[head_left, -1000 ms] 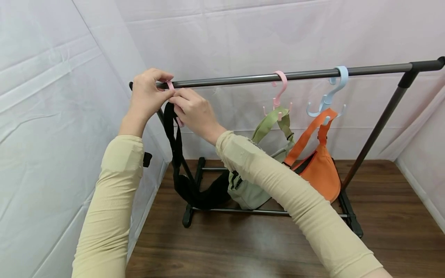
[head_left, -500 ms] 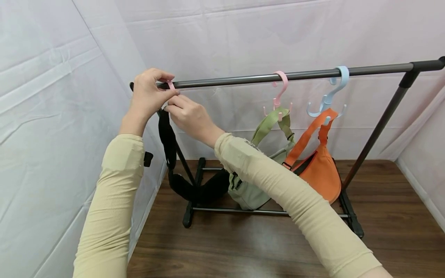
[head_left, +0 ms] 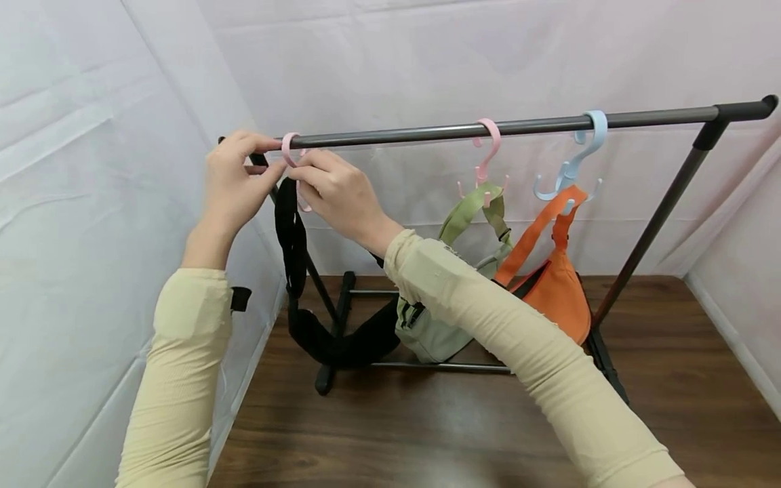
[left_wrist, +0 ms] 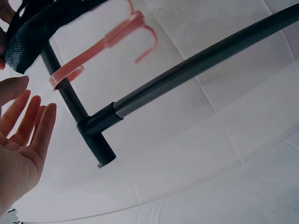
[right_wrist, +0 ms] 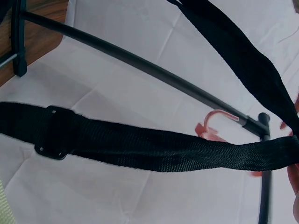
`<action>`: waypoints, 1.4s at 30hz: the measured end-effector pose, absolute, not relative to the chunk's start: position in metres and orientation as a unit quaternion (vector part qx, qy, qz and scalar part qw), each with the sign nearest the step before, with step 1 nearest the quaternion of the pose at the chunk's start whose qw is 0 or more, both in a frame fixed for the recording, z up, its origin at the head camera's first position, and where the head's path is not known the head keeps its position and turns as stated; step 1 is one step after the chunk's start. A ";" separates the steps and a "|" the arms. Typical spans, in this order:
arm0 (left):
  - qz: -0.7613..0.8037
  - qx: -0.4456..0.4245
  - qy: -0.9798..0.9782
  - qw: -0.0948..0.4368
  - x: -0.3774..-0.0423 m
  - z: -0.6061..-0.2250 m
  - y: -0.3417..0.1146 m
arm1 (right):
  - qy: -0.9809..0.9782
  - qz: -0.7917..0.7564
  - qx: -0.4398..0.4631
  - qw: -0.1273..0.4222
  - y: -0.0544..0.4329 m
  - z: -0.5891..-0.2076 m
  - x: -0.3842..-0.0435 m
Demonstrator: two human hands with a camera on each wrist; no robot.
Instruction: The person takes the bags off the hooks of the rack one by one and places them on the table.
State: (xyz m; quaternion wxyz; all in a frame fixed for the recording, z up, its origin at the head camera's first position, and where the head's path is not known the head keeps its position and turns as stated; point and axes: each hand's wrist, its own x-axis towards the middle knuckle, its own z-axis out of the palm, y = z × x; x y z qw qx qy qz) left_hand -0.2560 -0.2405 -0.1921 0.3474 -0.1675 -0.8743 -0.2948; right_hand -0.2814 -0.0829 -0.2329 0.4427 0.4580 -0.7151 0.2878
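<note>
My right hand [head_left: 342, 193] pinches the black strap [head_left: 291, 237] of a bag just beneath the rail, at its left end. In the right wrist view the strap [right_wrist: 140, 144] runs across with a black slide buckle [right_wrist: 55, 133] on it. Beside the fingers, a pink hook hanger [head_left: 288, 146] hangs over the rail; the left wrist view shows its prongs, with the strap [left_wrist: 32, 37] close by. My left hand [head_left: 234, 179] is at the rail's end, thumb and fingers extended near the hook, nothing between them. The bag's black body hangs low, partly behind the green bag.
The dark metal rail [head_left: 403, 137] carries a second pink hook [head_left: 491, 142] with a green bag [head_left: 433, 335] and a blue hook [head_left: 594, 135] with an orange bag [head_left: 561, 298]. The rack's legs stand on a wooden floor [head_left: 390, 434], with white cloth walls around.
My left hand has loosened from the pink hook and moved left, leaving the hook's loop in sight. The right hand with the strap has shifted slightly; the strap hangs farther left than a second ago.
</note>
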 end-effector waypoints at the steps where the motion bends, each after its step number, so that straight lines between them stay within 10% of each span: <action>1: -0.295 -0.168 -0.872 0.353 -0.252 -0.195 -0.242 | -0.716 0.286 0.459 0.441 -0.082 -0.232 -0.279; 13: -0.365 -0.181 -0.840 0.359 -0.207 -0.258 -0.252 | -0.724 0.289 0.459 0.426 -0.072 -0.229 -0.265; 23: -0.431 -0.124 -0.865 0.225 -0.169 -0.332 -0.250 | -0.720 0.294 0.464 0.423 -0.070 -0.220 -0.260; 42: -0.517 0.025 -0.839 0.169 -0.149 -0.449 -0.266 | -0.703 0.300 0.470 0.441 -0.075 -0.208 -0.251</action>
